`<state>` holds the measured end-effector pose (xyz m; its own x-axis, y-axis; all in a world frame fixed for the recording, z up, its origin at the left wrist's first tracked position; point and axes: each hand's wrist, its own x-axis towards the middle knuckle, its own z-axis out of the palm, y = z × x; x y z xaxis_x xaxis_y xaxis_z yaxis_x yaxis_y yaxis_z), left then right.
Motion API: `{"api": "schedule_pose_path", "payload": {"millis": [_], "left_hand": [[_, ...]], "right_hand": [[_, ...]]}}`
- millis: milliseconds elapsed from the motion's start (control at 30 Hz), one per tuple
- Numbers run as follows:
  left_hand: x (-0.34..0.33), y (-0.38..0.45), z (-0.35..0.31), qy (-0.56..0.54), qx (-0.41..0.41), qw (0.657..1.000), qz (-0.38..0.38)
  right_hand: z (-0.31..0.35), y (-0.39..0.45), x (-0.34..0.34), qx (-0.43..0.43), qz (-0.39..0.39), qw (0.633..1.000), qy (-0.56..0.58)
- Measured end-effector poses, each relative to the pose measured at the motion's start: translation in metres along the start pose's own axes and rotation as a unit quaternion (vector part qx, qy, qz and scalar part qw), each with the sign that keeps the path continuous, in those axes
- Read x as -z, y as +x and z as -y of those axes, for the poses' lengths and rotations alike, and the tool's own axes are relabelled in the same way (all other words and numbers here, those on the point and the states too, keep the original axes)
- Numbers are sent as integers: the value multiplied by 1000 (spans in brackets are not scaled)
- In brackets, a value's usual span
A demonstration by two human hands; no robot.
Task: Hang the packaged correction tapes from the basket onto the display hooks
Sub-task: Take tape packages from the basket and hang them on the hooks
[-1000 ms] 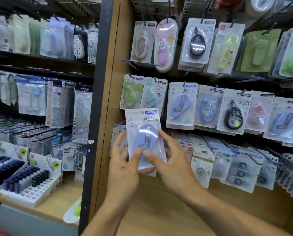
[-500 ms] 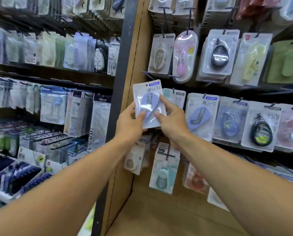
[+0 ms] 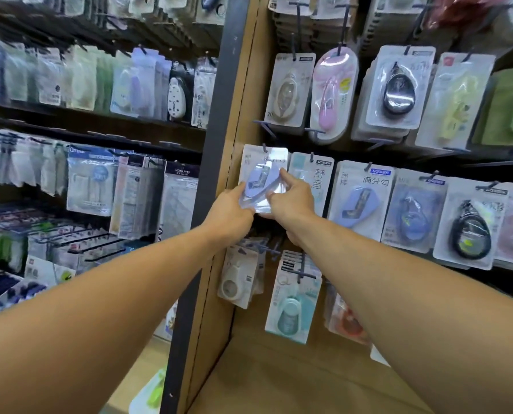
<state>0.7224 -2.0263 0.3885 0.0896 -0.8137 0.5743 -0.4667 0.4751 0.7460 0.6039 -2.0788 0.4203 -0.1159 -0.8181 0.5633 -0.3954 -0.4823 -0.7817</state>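
Observation:
A blister pack with a lilac correction tape (image 3: 264, 177) is held flat against the wooden display board, at the far left of the middle row. Its top hole sits at a dark hook (image 3: 264, 148). My left hand (image 3: 230, 206) grips the pack's lower left edge. My right hand (image 3: 291, 198) pinches its right side, forefinger stretched up along the blister. The basket is out of view.
Neighbouring packs hang right beside it: a pale green one (image 3: 310, 180) and another lilac one (image 3: 361, 198). Bare hooks (image 3: 264, 127) jut out just above. A dark upright post (image 3: 216, 144) borders the board on the left, with more stocked shelves (image 3: 100, 174) beyond it.
Both hands carried the lilac pack up and away from me, from chest height to the leftmost hook of the middle row. The view has closed in on the board.

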Motion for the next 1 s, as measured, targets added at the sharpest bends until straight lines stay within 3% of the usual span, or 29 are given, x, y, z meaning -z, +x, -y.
{"api": "schedule_pose_path", "payload": {"millis": [100, 233, 333, 467, 567, 667, 833, 933, 1000], "left_hand": [[-2, 17, 6, 31, 15, 999, 28], [-11, 34, 7, 58, 40, 997, 44], [-18, 41, 8, 76, 67, 994, 40], [-18, 36, 5, 114, 95, 988, 42], [-15, 22, 3, 137, 117, 983, 33], [-15, -7, -2, 140, 111, 984, 12], [-28, -90, 8, 137, 12, 982, -126], [-52, -159, 29, 142, -51, 982, -109], [-70, -208, 48, 156, -60, 983, -73]], "right_hand": [[0, 6, -9, -29, 23, 999, -5], [6, 17, -19, -78, -60, 995, 19], [5, 15, -12, -48, 20, 993, -110], [10, 8, 6, -26, 95, 955, -278], [19, -1, 22, -50, 118, 959, -254], [16, -19, 37, -26, 92, 971, -217], [-5, -93, 58, 31, 61, 987, -145], [-48, -154, 71, 50, 42, 992, -109], [-92, -189, 77, 1, 37, 997, -62]]}}
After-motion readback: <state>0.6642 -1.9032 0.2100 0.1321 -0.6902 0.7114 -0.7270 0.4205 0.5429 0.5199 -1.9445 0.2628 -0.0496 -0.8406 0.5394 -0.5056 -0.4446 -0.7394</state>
